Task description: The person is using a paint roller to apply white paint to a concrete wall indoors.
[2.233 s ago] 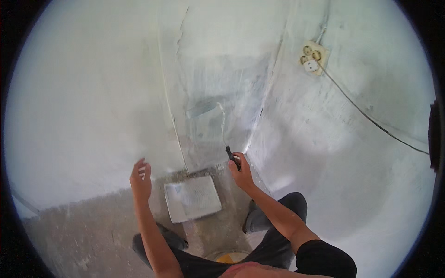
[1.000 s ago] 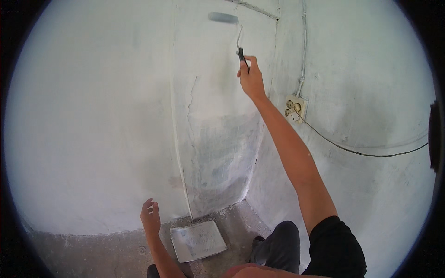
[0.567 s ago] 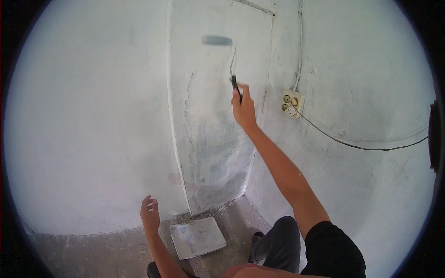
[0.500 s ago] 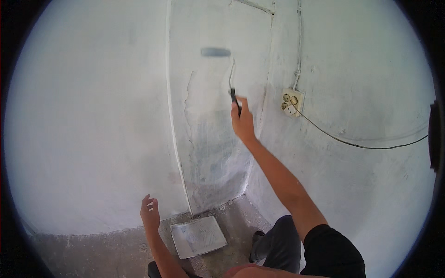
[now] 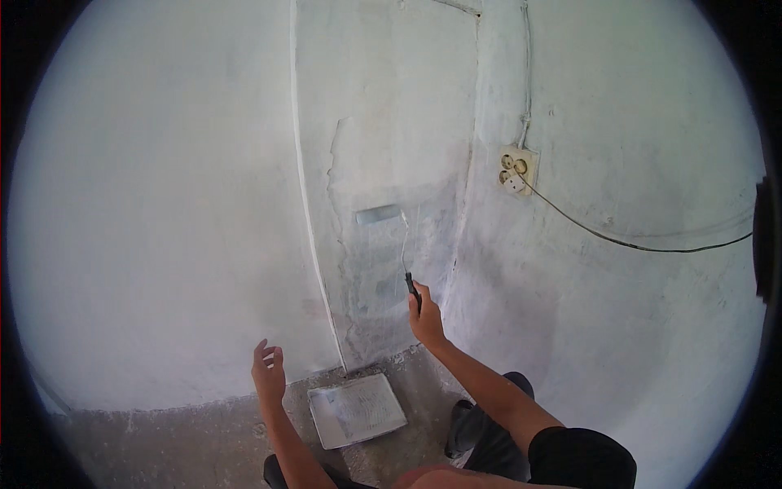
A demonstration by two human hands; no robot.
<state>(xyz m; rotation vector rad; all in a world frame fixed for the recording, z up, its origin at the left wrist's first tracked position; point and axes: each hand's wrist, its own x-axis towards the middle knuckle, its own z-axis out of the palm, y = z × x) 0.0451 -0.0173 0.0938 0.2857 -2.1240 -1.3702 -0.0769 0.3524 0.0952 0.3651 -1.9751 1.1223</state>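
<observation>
My right hand is wrapped round the black handle of a paint roller. Its sleeve lies level against the wall panel between the white vertical strip and the corner, over a patchy grey stretch. A thin bent wire joins sleeve and handle. My left hand hangs in the air by the left wall, fingers loosely curled but apart, with nothing in it. Below, on the floor, rests a white paint tray with a ribbed slope and paint smears.
On the right wall sits a cream socket block with a plug in it. From it a dark cable sags to the right edge. The concrete floor is rough. My shoe stands right of the tray, near the corner.
My right hand has drawn the roller down the wall, from the upper part of the panel to the patchy grey area lower down. My left hand has barely moved.
</observation>
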